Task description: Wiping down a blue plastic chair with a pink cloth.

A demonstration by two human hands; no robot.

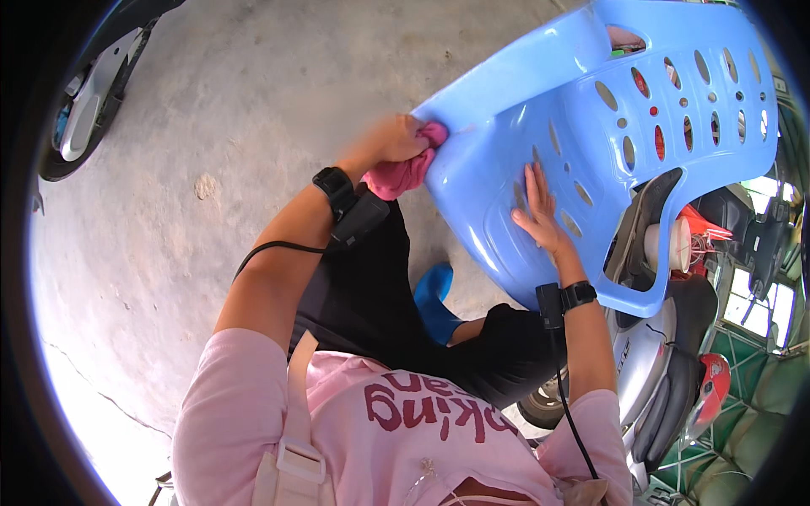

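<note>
A light-blue plastic chair (498,228) with oval holes in its seat and back stands tilted in front of me. My left hand (395,139) is closed on a bunched pink cloth (398,175), which touches the chair's edge at its left corner. Part of the cloth is hidden under the fingers. Flat on the chair's seat rests my right hand (542,215), fingers stretched out and holding nothing.
Grey concrete floor (253,110) spreads to the left. A vehicle's wheel and silver panel (89,118) show at the far left. Behind the chair on the right are a silver motor scooter (645,354), a white bucket (677,244) and a red-and-silver vehicle part (713,384).
</note>
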